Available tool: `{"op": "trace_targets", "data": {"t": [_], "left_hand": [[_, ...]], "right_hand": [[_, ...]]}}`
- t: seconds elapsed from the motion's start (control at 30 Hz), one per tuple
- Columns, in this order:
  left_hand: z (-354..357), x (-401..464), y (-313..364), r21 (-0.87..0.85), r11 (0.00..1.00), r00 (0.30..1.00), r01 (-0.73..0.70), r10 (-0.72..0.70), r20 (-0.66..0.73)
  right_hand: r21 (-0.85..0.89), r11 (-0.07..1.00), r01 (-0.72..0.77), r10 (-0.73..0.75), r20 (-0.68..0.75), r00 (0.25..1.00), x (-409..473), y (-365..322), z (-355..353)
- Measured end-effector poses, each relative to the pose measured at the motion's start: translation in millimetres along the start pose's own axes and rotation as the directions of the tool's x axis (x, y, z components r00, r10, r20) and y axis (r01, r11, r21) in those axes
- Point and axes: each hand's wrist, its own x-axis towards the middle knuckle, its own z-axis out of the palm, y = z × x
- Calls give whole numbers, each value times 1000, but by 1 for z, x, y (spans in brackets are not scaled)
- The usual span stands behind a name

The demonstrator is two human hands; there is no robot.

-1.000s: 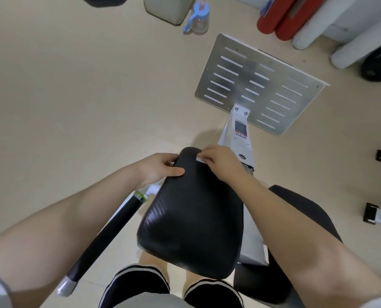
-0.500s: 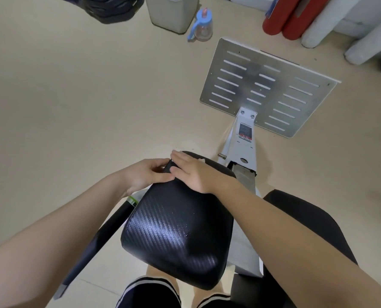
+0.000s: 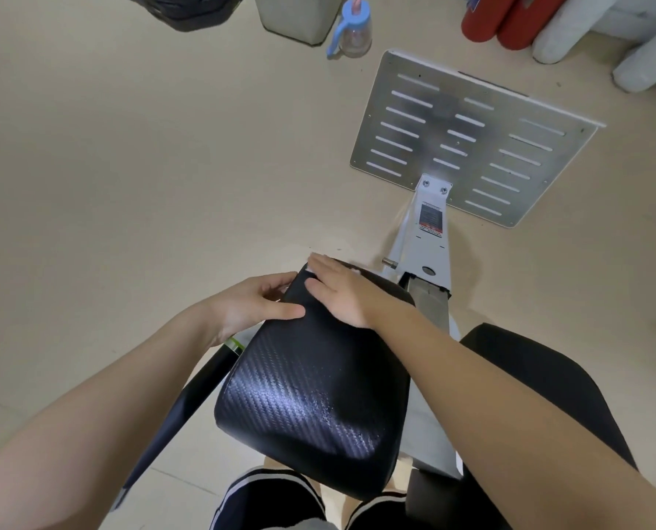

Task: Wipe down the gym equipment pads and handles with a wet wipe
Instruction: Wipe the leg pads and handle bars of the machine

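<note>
Beige gym floor [image 3: 127,166], left hand [image 3: 255,306] gripping black pad [image 3: 319,395] edge, right hand [image 3: 341,290] flat, pressing white wipe [image 3: 355,270] beside that grip

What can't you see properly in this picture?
- Wet wipe: head view, mostly hidden under the right hand.
- Left hand fingertips: behind the black pad.
- Handle: lower end blurred.
- Red rollers: cut off by the top edge.

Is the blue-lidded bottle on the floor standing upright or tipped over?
Upright: the bottle stands on its base on the floor, blue lid on top.
</note>
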Motion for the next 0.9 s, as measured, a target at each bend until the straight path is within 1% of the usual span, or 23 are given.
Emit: {"op": "trace_targets", "data": {"t": [0.07, 0.13, 0.27, 0.4, 0.5, 0.53, 0.6, 0.63, 0.7, 0.77, 0.83, 0.9], "left_hand": [[-1, 1, -1, -8, 1000, 1000, 1, -1, 17], [2, 2, 1, 21, 1000, 1000, -7, 7, -12], [10, -1, 8, 136, 989, 986, 57, -35, -161], [16, -6, 13, 186, 980, 976, 68, -27, -216], [21, -9, 11, 195, 978, 965, 69, -16, -263], [23, -9, 10, 218, 973, 957, 71, -5, -289], [25, -9, 8, 326, 940, 932, 101, 26, -362], [24, -9, 7, 403, 906, 914, 127, 51, -403], [26, -10, 7, 528, 833, 880, 168, 115, -461], [33, -14, 10, 620, 768, 868, 162, 187, -459], [41, -19, 12, 677, 721, 877, 147, 222, -427], [46, -27, 13, 662, 738, 901, 131, 190, -390]], "right_hand": [[-50, 995, 85, -83, 29, 996, 12, 1, 2], [-87, 992, 95, -92, 37, 995, 12, 9, 0], [-94, 995, 21, -26, -52, 998, -13, 32, -6], [-42, 987, -157, 150, -135, 979, -48, 53, -3], [-10, 979, -201, 196, -192, 962, -48, 48, 3], [-1, 982, -188, 183, -207, 961, -45, 40, 4], [-7, 996, -89, 86, -205, 975, -39, 23, 7], [-8, 1000, -27, 26, -165, 986, -39, 16, 10], [8, 999, 49, -49, -79, 996, -46, 7, 12], [-31, 990, 137, -139, -54, 989, -57, 13, 12], [-109, 975, 195, -202, -51, 978, -71, 27, 9], [-157, 973, 171, -186, -83, 979, -80, 47, 1]]}}
